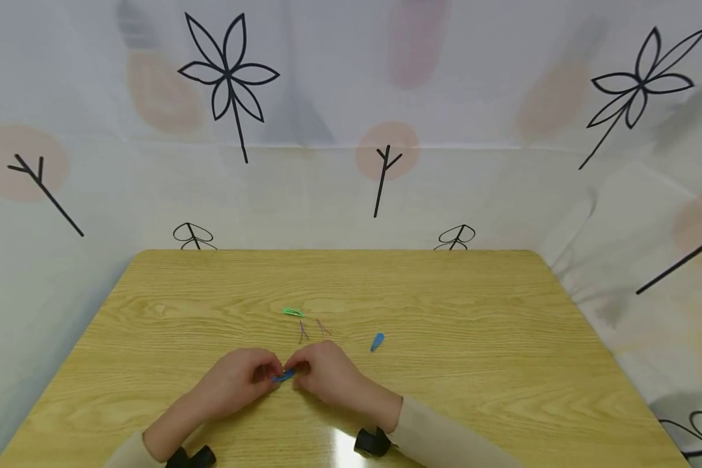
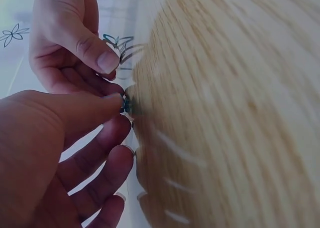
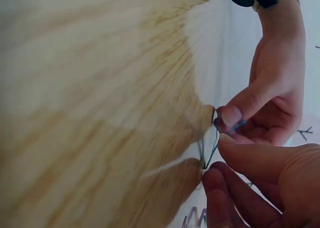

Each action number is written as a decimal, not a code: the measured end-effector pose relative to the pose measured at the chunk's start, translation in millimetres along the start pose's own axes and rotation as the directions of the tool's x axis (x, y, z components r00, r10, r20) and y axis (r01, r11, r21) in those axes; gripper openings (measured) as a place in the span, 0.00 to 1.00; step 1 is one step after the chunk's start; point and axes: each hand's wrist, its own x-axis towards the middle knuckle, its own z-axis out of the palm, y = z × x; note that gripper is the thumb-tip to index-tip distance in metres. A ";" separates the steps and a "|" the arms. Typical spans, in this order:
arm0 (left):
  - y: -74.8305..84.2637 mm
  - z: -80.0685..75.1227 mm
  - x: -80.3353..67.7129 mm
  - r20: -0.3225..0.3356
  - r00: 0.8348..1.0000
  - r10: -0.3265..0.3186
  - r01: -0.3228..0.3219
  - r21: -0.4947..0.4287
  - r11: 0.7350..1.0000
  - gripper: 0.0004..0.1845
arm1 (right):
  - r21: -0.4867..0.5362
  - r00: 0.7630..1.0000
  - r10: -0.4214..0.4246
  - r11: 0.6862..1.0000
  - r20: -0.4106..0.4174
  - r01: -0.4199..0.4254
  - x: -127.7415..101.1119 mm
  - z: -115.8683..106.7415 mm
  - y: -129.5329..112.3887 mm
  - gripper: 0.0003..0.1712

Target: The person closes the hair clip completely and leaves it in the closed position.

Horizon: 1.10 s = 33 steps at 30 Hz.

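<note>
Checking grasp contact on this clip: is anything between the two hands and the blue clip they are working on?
Nothing visible. The left hand and right hand both pinch the blue clip directly. The green clip, the second blue clip and thin pins lie farther back on the table.

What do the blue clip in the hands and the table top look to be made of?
Blue clip, pinched by the left hand and right hand: thin, glossy blue coating, likely painted metal, though plastic cannot be ruled out. Table: light wood grain with a glare patch, so probably smooth laminate or varnished wood.
</note>
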 end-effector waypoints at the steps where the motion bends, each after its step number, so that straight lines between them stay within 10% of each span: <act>1: 0.1 0.5 0.4 -0.005 1.000 -0.001 0.001 -0.003 1.000 0.06 | -0.003 1.000 -0.002 1.000 -0.007 0.002 0.4 0.2 -0.2 0.13; 33: 3.0 5.2 9.9 -0.214 0.973 0.089 -0.102 -0.053 0.993 0.05 | 0.166 0.992 -0.003 0.986 -0.126 0.024 -2.4 -15.1 8.6 0.07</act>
